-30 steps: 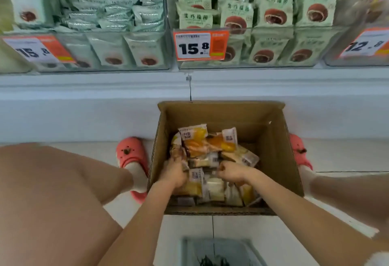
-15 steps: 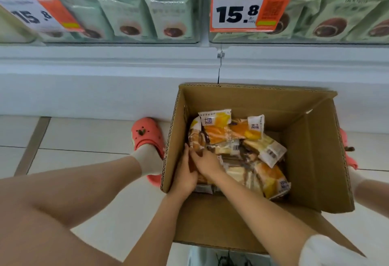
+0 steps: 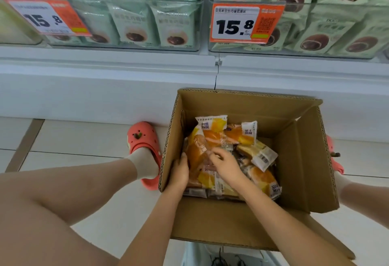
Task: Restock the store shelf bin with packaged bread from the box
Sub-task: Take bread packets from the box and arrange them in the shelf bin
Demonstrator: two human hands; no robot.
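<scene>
A clear plastic shelf bin of pale green packets carries an orange tag reading "15.8". Below, in the open brown cardboard box, the left hand grips orange-and-yellow bread packets; the right hand pinches one.

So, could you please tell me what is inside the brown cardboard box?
The brown cardboard box holds a heap of orange-and-yellow bread packets; both hands reach in. Its floor and lower packets are covered.
</scene>
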